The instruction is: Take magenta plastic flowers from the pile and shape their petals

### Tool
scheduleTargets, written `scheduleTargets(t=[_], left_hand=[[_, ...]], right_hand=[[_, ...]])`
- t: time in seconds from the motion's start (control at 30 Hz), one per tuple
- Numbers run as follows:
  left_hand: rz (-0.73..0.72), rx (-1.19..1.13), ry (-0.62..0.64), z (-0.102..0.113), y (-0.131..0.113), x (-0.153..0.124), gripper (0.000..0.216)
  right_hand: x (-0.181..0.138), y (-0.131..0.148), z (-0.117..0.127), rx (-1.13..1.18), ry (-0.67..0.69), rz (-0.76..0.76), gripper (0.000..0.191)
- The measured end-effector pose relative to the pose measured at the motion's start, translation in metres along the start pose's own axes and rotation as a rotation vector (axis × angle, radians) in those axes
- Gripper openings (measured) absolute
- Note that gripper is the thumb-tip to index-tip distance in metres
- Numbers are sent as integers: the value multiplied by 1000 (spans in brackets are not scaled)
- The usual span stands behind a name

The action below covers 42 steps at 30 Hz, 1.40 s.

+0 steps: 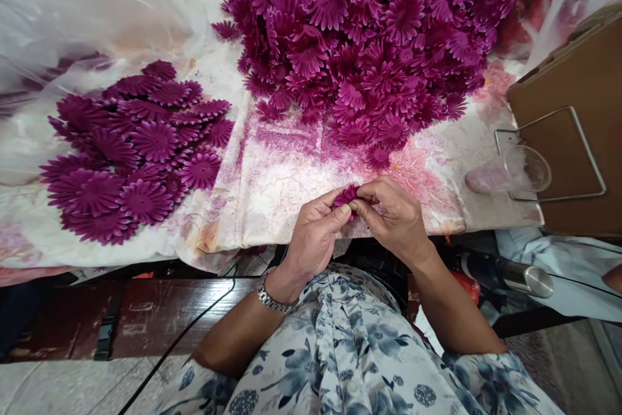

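Observation:
Both my hands meet at the near edge of the cloth-covered table [272, 182]. My left hand [313, 230] and my right hand [393, 214] pinch one small purple fabric flower [346, 195] between their fingertips. A metal watch sits on my left wrist. Behind the hands rises a big heap of purple fabric flowers [369, 39]. At the left, several flattened purple flowers [131, 153] lie spread in a separate group.
Purple dust stains the pale cloth below the heap. A brown cardboard box [573, 123] with a wire frame and a clear plastic cup [527, 169] stands at the right. Clear plastic sheeting [72, 13] covers the far left. A black cable [189, 331] runs over the dark wooden bench.

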<state>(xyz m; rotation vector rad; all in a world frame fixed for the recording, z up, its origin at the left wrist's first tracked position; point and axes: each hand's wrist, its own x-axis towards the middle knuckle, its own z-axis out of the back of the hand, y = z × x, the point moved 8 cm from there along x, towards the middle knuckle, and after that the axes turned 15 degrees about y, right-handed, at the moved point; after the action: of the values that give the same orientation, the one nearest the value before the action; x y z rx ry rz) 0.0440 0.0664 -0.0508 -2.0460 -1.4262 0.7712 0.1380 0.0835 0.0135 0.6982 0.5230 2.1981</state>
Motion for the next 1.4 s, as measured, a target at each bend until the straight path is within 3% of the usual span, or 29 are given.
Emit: scheduleTargets(t=[0.13,0.23,0.3,0.4,0.5,0.57,0.67,0.8,1.03,1.13,1.2,1.27,1.33,1.4], left_hand=[[-21,37,-44,2,2,0,21],[-32,24,-93,7,3,-1,20],[-41,21,-118,9,2,-2,19],[-25,-8,-143,11,2,-2,20],[4,-40,-158,11,3,-1,19],[-1,-41,-158,11,2,0,17],[-8,-22,-102,5,0,1,13],[36,24,-20,-1,3,0,18],[-46,98,-70,6,-2,-4,22],[-59,67,-98,10,-5,-5,19],[-59,39,-100,12,-5,-6,16],[-47,13,-103,13,-4,-6,15],[-39,16,-121,14,-4,-6,17],[-27,26,-127,14,-4,-7,20]], right_hand=[[-4,3,-4,-43,-11,-29,12],[-5,-6,0,62,-30,-81,11],[-5,-23,16,87,-125,-168,10],[-5,-47,52,-114,-305,-320,11],[0,-51,67,-320,-294,-343,21],[3,-42,57,-258,-210,-256,26],[6,-17,24,-18,-13,-83,15],[4,-5,-2,113,60,-71,8],[3,-12,2,155,16,-82,10],[1,-36,31,75,-174,-207,13],[-1,-45,56,-124,-323,-270,16],[-1,-43,68,-290,-385,-280,24],[5,-33,59,-268,-293,-202,25],[11,-18,32,-118,-89,-76,15]])
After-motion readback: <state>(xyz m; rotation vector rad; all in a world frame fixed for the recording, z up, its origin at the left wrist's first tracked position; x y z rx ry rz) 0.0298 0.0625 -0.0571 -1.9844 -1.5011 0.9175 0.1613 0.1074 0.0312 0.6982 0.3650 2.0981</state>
